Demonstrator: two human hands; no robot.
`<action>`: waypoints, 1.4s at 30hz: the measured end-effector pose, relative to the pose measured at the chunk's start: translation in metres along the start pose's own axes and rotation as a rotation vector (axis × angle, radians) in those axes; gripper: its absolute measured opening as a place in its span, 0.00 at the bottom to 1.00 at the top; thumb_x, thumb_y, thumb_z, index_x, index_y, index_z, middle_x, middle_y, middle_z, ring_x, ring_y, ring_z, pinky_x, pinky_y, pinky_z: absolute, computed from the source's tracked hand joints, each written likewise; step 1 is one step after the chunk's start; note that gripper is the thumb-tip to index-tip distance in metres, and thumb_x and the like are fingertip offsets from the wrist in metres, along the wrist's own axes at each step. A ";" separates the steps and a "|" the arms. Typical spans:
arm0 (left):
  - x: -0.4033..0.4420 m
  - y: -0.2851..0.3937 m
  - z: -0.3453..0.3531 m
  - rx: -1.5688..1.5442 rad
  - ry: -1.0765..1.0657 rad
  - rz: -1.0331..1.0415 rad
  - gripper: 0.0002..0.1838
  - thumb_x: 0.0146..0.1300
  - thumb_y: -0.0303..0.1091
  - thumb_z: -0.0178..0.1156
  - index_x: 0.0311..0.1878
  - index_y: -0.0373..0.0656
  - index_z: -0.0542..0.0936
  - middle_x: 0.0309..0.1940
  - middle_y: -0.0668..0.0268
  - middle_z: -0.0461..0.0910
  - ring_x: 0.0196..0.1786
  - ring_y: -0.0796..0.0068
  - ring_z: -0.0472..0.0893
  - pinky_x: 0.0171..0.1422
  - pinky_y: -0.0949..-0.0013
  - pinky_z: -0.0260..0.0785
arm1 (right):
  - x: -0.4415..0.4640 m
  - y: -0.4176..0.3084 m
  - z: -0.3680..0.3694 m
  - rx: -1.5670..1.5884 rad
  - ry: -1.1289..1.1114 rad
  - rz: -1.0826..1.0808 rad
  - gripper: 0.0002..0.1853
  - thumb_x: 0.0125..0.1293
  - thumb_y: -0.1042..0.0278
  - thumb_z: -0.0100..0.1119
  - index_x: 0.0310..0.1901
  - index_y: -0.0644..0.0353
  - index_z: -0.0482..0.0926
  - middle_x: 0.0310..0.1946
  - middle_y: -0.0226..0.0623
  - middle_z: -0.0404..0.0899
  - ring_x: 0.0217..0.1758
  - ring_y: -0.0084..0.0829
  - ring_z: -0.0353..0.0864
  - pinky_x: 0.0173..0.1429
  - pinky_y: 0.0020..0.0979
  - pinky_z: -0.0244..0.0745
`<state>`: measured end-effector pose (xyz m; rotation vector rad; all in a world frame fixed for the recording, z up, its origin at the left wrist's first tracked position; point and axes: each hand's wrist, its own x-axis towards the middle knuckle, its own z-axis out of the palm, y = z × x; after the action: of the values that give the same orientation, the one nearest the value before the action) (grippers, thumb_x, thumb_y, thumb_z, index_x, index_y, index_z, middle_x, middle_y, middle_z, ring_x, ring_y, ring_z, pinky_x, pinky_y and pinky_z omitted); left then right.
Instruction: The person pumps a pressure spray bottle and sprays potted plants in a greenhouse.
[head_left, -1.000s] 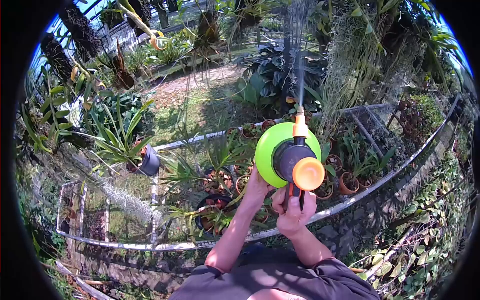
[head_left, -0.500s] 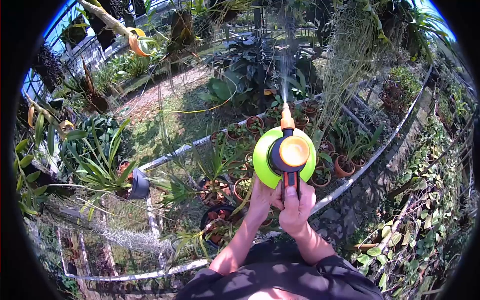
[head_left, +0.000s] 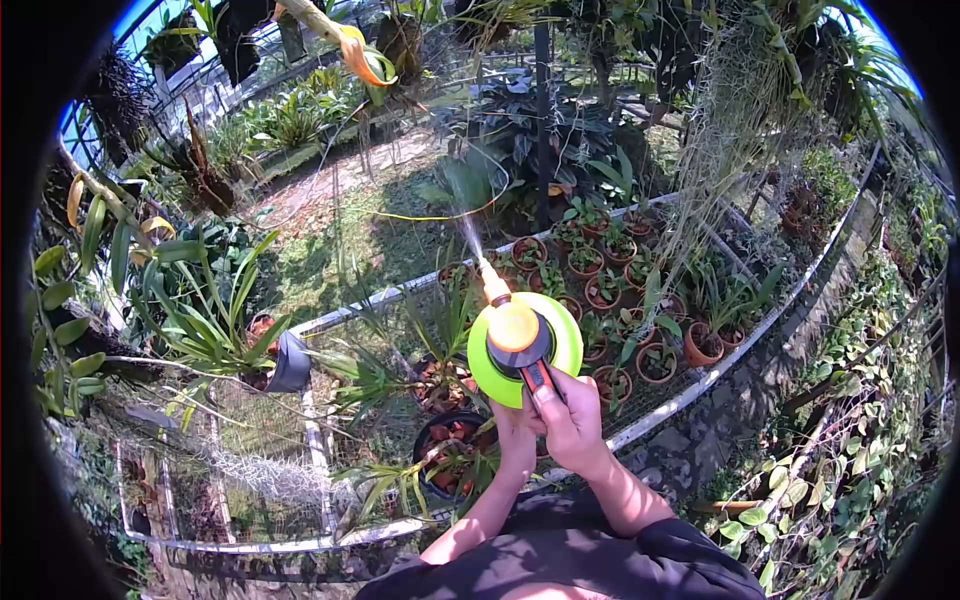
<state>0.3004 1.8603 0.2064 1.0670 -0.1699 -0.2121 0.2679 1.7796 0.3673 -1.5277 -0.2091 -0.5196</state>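
Observation:
A green spray bottle (head_left: 572,345) with a black and orange top is held up in front of my chest. Its orange nozzle (head_left: 493,284) points up and to the left, and a fine mist (head_left: 470,232) leaves the tip. My right hand (head_left: 570,424) is wrapped round the black and orange handle, thumb on top. Under the green body, my left hand (head_left: 515,437) supports the bottle; its fingers are partly hidden. Terracotta pots (head_left: 657,362) with small plants stand just beyond and to the right of the bottle.
A pale curved rail (head_left: 690,392) runs round the potted plants. A dark hanging pot (head_left: 289,362) with long leaves is at the left. Stringy moss (head_left: 715,150) hangs at the upper right, and an orange-tipped stem (head_left: 355,55) reaches in from above.
The bottle has moved left and its nozzle has swung from pointing nearly straight up to up-left. The spray has turned with it, and both hands still hold the bottle.

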 end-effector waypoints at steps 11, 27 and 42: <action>0.050 0.048 0.038 -0.078 -0.295 0.184 0.34 0.74 0.35 0.49 0.75 0.50 0.43 0.64 0.60 0.64 0.61 0.70 0.72 0.59 0.64 0.73 | -0.011 -0.021 -0.010 0.098 0.246 -0.329 0.21 0.72 0.54 0.43 0.27 0.64 0.62 0.11 0.30 0.59 0.11 0.22 0.58 0.17 0.27 0.55; 0.065 0.019 0.051 -0.033 -0.352 0.071 0.34 0.68 0.28 0.57 0.73 0.46 0.52 0.66 0.64 0.61 0.68 0.71 0.64 0.70 0.63 0.62 | -0.037 0.001 -0.053 0.067 0.284 -0.405 0.14 0.65 0.63 0.48 0.30 0.67 0.71 0.13 0.30 0.67 0.13 0.22 0.66 0.20 0.25 0.60; -0.025 -0.063 0.171 0.076 -0.264 -0.021 0.29 0.72 0.35 0.54 0.70 0.46 0.53 0.56 0.62 0.70 0.51 0.69 0.78 0.49 0.66 0.77 | -0.079 -0.047 -0.193 0.144 0.273 -0.153 0.22 0.70 0.58 0.44 0.20 0.63 0.63 0.10 0.30 0.61 0.11 0.21 0.59 0.18 0.25 0.55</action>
<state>0.2293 1.6923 0.2313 1.1146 -0.4067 -0.3678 0.1415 1.6076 0.3647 -1.2918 -0.1492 -0.8109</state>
